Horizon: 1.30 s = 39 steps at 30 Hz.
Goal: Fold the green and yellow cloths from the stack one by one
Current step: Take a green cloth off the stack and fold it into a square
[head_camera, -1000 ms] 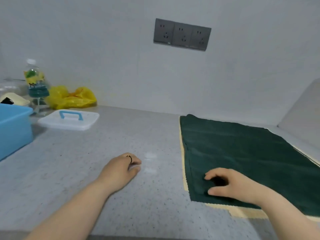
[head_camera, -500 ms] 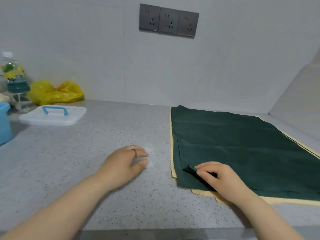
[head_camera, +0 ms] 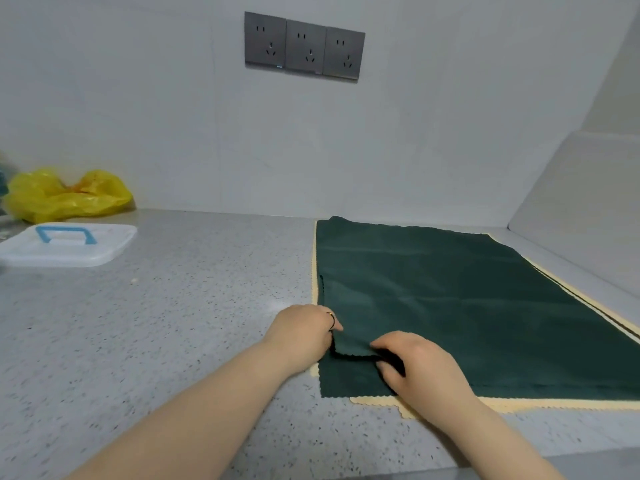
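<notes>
At far left against the wall, a yellow plastic bag (head_camera: 69, 195) lies behind a white lid (head_camera: 104, 249) with a blue handle. Both are well apart from the task's things. Rightward across the speckled worktop (head_camera: 173, 323), the left hand (head_camera: 301, 332) sits at the near-left edge of the stack (head_camera: 519, 341). Its grip is narrow. The fingertips are hidden behind the knuckles, so it appears, rather than is plainly seen, to pinch the edge of the top green cloth (head_camera: 450, 299). Just to its right, the near-left corner of that cloth is raised off the layer below. That layer is a second green cloth (head_camera: 346, 384), whose scalloped near edge lies flat. The right hand (head_camera: 422, 367) meets the raised corner from the right, thumb and curled fingers closed on the fabric. Farther right, the top green cloth spreads flat toward the far wall. Yellow cloths (head_camera: 554, 405) show as pale margins along the left, near and right edges of the stack.

Step in hand, by judgement: the top green cloth is being separated from the stack, and no fold has yet been made. The next move calls for both grips to carry this single layer only. They would lift it free of the second green cloth without dragging the layers beneath, then bring edge to edge squarely for the first fold.
</notes>
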Each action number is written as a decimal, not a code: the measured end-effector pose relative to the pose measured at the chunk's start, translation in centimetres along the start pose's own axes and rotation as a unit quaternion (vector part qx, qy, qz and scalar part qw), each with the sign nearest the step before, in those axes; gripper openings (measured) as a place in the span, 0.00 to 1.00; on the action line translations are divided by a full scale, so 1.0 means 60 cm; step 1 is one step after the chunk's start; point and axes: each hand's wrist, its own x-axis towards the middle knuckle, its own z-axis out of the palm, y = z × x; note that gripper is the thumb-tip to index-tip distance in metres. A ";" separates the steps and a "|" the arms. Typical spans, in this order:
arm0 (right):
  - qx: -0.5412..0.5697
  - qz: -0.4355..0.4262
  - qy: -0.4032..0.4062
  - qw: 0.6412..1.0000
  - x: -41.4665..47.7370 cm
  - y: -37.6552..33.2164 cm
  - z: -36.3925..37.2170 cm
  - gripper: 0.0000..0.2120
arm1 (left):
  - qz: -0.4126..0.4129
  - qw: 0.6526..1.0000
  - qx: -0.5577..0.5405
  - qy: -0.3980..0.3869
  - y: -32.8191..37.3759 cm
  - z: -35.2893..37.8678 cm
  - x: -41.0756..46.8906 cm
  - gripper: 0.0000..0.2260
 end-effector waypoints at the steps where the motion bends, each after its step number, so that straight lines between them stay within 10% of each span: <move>1: -0.018 0.005 0.006 1.000 -0.001 0.008 -0.002 0.13 | -0.003 1.000 0.002 0.000 -0.007 -0.001 -0.001 0.17; 23: -0.093 -0.050 -0.066 0.992 0.020 -0.057 -0.019 0.11 | -0.258 0.964 0.003 0.060 -0.226 -0.126 -0.330 0.12; 32: -0.070 -0.014 -0.214 0.974 -0.014 -0.040 -0.083 0.11 | -0.319 0.923 -0.213 0.023 -0.251 -0.144 -0.388 0.20; 39: 0.000 0.083 -0.285 0.955 -0.038 0.065 -0.133 0.09 | -0.350 0.887 -0.297 0.049 -0.281 -0.162 -0.412 0.45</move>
